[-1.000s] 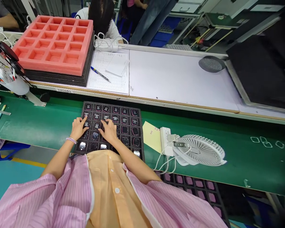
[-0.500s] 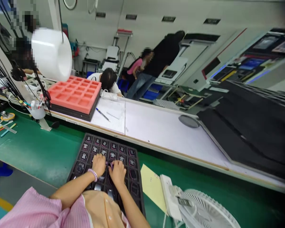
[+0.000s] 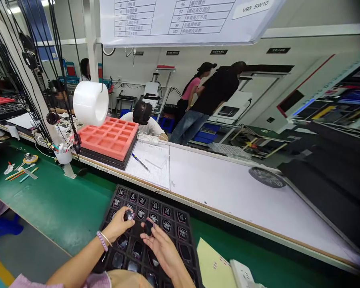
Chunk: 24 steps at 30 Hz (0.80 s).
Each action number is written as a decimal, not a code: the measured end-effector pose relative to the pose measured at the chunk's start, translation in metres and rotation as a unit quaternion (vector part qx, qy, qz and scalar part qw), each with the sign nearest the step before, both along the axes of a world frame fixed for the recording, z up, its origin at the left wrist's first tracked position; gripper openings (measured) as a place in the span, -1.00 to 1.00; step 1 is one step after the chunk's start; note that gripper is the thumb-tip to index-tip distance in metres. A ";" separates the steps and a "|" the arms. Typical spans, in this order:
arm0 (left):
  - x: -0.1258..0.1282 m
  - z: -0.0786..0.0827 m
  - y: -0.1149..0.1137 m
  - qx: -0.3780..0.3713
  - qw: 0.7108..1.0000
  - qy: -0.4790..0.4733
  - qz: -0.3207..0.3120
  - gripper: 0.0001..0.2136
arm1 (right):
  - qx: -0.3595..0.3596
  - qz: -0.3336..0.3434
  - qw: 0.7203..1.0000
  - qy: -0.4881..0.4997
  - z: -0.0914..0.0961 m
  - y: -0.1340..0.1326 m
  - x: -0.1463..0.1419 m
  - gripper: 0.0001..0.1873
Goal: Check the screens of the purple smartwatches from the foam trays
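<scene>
My left hand (image 3: 120, 226) pinches a dark, glossy smartwatch (image 3: 129, 215) between thumb and fingers, raised above the tray. Opposite it, my right hand (image 3: 165, 248), palm turned up, has a second dark smartwatch (image 3: 148, 227) held at its fingertips. Under both hands lies a black foam tray (image 3: 193, 244) divided into compartments. In its far rows, several watches (image 3: 167, 225) show pale printed marks on their faces. The nearer rows hold watches (image 3: 137, 249) with plain shiny faces, partly hidden by my arms.
A raised white shelf (image 3: 216, 180) runs behind the tray, bearing a red foam tray (image 3: 108, 138), a pen (image 3: 140, 162) and a sheet. To the right lie yellow paper (image 3: 214, 266) and a power strip (image 3: 242, 274). A white tape roll (image 3: 90, 103) hangs at left. People are beyond the shelf.
Both hands have risen from the tray and moved apart, each now with a watch in it. The view has tilted up, bringing a hanging printed sheet into sight; the fan has left view.
</scene>
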<state>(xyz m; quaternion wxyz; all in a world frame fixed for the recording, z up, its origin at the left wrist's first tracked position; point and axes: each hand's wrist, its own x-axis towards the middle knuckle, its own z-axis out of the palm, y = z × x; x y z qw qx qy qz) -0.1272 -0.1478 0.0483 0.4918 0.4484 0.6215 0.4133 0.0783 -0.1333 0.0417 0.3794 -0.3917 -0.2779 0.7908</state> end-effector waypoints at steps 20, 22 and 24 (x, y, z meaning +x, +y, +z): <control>0.039 0.118 0.008 0.171 0.985 -0.012 -0.016 -0.61 | 0.152 -0.034 0.984 0.086 0.110 -0.001 0.002 -0.39; 0.043 0.127 0.005 0.191 0.981 0.002 -0.017 -0.62 | 0.167 -0.033 0.982 0.086 0.119 -0.002 0.005 -0.37; 0.048 0.134 0.001 0.208 0.978 0.020 -0.012 -0.60 | 0.178 -0.037 0.980 0.084 0.125 -0.002 0.007 -0.38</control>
